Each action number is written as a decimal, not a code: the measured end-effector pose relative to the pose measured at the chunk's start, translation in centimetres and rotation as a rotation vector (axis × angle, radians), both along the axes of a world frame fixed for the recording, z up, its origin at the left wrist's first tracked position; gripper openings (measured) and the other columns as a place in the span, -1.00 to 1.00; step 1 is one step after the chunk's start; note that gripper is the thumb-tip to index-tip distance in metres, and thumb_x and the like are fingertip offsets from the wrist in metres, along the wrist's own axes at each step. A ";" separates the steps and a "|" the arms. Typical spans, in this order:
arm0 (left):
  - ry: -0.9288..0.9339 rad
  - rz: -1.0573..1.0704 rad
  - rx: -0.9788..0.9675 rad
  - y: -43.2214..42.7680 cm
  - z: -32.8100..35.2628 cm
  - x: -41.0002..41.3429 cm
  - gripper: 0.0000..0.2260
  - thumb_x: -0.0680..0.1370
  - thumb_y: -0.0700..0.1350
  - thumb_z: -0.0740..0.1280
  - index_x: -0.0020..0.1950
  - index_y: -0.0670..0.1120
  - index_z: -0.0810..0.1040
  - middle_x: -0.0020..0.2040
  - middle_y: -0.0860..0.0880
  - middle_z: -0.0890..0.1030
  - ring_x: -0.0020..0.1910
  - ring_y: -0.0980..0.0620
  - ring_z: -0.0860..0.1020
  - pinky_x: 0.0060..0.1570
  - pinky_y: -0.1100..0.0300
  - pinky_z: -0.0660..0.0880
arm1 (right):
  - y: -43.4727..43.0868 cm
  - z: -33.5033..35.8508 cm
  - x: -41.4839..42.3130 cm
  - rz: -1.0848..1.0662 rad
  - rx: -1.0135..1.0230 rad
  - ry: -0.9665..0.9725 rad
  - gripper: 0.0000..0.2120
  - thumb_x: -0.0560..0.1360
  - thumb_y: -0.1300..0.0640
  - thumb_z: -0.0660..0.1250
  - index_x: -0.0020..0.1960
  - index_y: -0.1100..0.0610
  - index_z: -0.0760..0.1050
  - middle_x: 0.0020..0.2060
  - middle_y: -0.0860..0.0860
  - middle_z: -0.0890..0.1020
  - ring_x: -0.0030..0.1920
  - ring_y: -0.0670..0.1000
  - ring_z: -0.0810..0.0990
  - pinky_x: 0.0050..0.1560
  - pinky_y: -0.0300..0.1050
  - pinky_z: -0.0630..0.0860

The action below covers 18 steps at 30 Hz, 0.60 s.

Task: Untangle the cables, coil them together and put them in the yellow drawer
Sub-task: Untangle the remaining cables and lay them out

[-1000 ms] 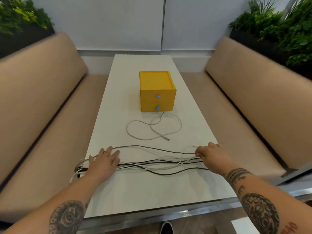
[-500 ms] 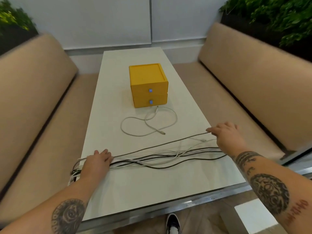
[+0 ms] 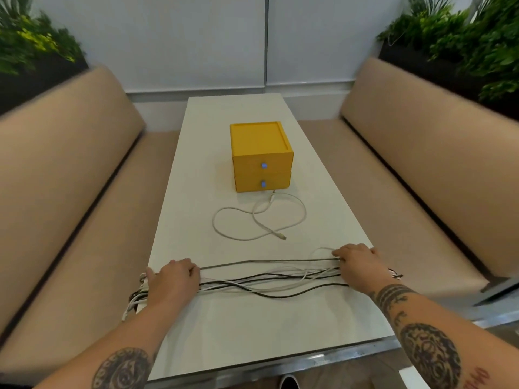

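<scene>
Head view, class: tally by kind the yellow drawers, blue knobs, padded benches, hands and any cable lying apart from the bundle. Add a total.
Yellow drawers: 2 (upper drawer, lower drawer)
Blue knobs: 2 (upper knob, lower knob)
Benches: 2 (left bench, right bench)
Hands: 2 (left hand, right hand)
Loose white cable: 1
Total: 9

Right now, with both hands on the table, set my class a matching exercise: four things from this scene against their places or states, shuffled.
Things:
1. left hand
2. right hand
3. loose white cable
4. yellow drawers

Places or states:
A. both closed
B. looped alone in front of the drawers
C. on the cable bundle at the table's left edge
D. on the bundle's right end

Pairs: 1-C, 2-D, 3-B, 4-A
</scene>
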State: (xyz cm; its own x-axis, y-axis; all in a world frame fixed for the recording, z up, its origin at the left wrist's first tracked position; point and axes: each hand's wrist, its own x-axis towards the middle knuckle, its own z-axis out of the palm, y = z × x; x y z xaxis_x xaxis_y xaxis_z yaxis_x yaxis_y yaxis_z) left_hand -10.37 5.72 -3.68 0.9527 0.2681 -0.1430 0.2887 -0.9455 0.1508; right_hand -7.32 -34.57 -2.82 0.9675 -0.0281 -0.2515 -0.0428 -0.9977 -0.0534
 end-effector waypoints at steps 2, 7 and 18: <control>-0.010 0.026 -0.019 -0.2 0.0 0.7 -0.72 0.61 0.01 0.11 -0.19 0.05 0.55 -0.24 0.09 0.56 -0.07 -0.05 0.57 0.41 -0.26 0.14 | 1.6 0.4 0.5 0.033 0.011 -0.034 -0.59 0.61 0.07 0.07 0.38 -0.16 0.45 0.37 -0.14 0.48 0.34 0.00 0.39 0.38 0.09 0.20; -0.055 -0.025 -0.104 -1.6 0.3 2.5 -0.72 0.63 0.02 0.13 0.00 0.06 0.65 -0.03 0.05 0.69 0.01 -0.06 0.59 0.34 -0.10 0.28 | 5.9 1.2 2.3 0.085 0.086 -0.049 -0.64 0.64 -0.01 0.08 0.39 -0.13 0.45 0.36 -0.11 0.49 0.33 0.01 0.42 0.32 0.07 0.25; -0.016 -0.097 -0.100 -5.6 0.1 6.4 -0.67 0.63 0.11 0.15 0.37 0.15 0.51 0.26 0.06 0.60 0.21 -0.07 0.52 0.10 0.04 0.48 | 10.9 0.3 7.4 0.032 0.320 0.003 -0.62 0.60 -0.11 0.22 0.37 -0.04 0.45 0.29 -0.02 0.55 0.27 0.05 0.52 0.25 -0.02 0.38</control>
